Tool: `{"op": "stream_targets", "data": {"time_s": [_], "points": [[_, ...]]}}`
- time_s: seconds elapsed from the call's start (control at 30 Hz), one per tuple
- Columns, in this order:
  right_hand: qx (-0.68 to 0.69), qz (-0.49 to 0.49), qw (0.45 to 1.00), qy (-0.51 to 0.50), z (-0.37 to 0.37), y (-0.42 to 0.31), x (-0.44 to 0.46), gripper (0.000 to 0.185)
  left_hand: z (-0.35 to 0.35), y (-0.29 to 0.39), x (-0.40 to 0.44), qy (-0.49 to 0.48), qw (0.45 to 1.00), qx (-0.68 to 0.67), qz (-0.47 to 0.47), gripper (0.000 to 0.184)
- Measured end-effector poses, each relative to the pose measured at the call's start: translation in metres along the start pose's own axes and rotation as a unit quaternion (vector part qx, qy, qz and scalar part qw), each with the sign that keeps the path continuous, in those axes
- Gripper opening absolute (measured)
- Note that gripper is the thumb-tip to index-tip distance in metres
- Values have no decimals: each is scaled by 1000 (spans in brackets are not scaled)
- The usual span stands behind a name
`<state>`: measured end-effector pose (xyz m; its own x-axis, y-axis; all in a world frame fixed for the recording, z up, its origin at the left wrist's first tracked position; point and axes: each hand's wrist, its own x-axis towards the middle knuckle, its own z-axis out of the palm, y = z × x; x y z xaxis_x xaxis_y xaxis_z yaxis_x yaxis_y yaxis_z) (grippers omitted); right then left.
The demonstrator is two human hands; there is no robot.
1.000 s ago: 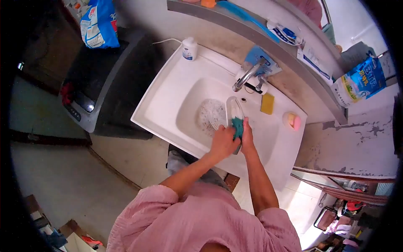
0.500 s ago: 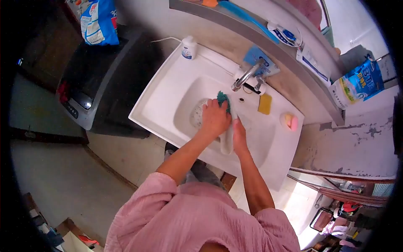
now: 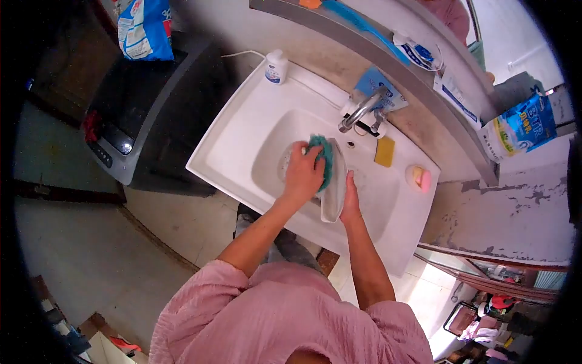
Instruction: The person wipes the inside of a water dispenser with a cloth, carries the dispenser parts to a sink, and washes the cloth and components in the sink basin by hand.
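Observation:
Over the basin of a white washbasin (image 3: pixel 227 139), my left hand (image 3: pixel 303 176) is closed around a crumpled green scrubbing cloth (image 3: pixel 318 145). The cloth lies against the near face of a white, shallow tray-like piece (image 3: pixel 331 209), which is tilted up on its edge. My right hand (image 3: pixel 350 203) supports that piece from its right side, palm against it; part of the fingers is hidden behind its edge. Above the basin is a chrome faucet (image 3: pixel 364 111). Soapy-looking foam shows at the basin's bottom left of my left hand.
A yellow sponge (image 3: pixel 384 151) and a dish with pink soap (image 3: pixel 422 179) lie on the right rim. A white bottle (image 3: pixel 276 68) stands at the back left corner. A dark washing machine (image 3: pixel 163 121) is on the left, and a shelf (image 3: pixel 388 64) runs above the basin.
My left hand has moved slightly down and left, and more of the green cloth shows. The white piece is turned so its inner face is more visible.

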<state>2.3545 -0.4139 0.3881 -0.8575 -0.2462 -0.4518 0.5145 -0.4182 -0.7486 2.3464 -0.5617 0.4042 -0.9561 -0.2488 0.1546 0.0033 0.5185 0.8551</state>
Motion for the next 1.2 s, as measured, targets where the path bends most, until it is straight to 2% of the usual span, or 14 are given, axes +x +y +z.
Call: {"op": "stream_targets", "data": {"time_s": [0.07, 0.1, 0.2, 0.3, 0.4, 0.43, 0.53, 0.63, 0.77, 0.83, 0.97, 1.07, 1.17, 1.2], "points": [[-62, -46, 997, 16, -9, 18, 10, 64, 3, 11, 12, 23, 999, 12, 36, 30], [-93, -69, 993, 23, -11, 24, 14, 64, 10, 10, 14, -25, 994, 105, 25, 30], [-144, -62, 987, 28, -9, 23, 11, 63, 25, 0, 25, -18, 982, 188, 11, 32], [-194, -54, 979, 37, -11, 21, 7, 62, 29, -10, 18, -140, 977, 161, 1, 34], [-102, 13, 994, 33, -32, 17, 10, 63, 18, -4, -16, -174, 961, 122, 178, 28], [-53, 9, 999, -8, -36, 16, 6, 66, 14, 1, -24, -119, 965, 85, 218, 27], [32, 22, 999, 28, -34, 24, 3, 67, 19, -6, -14, -131, 969, 68, 196, 29], [45, 41, 998, 19, -26, 21, 1, 67, 20, 4, -1, 94, 993, -46, 54, 31], [-83, -40, 995, 35, -23, 24, 0, 62, 33, 2, 4, 10, 995, 57, 85, 34], [-133, -76, 988, 35, -17, 19, -2, 62, 27, 1, -4, -64, 993, 76, 60, 33], [-129, -39, 989, 58, -61, 36, 12, 68, 19, -4, -29, -231, 972, 33, 31, 33], [-84, -41, 994, 60, -49, 23, 5, 67, 2, 14, -32, -135, 983, -99, -78, 31], [-63, -55, 995, 62, -53, 20, 5, 67, -16, 32, -10, 67, 956, -241, -153, 31], [-68, -61, 994, 67, -49, 16, 3, 68, -21, 35, -3, 86, 966, -209, -129, 29]]}}
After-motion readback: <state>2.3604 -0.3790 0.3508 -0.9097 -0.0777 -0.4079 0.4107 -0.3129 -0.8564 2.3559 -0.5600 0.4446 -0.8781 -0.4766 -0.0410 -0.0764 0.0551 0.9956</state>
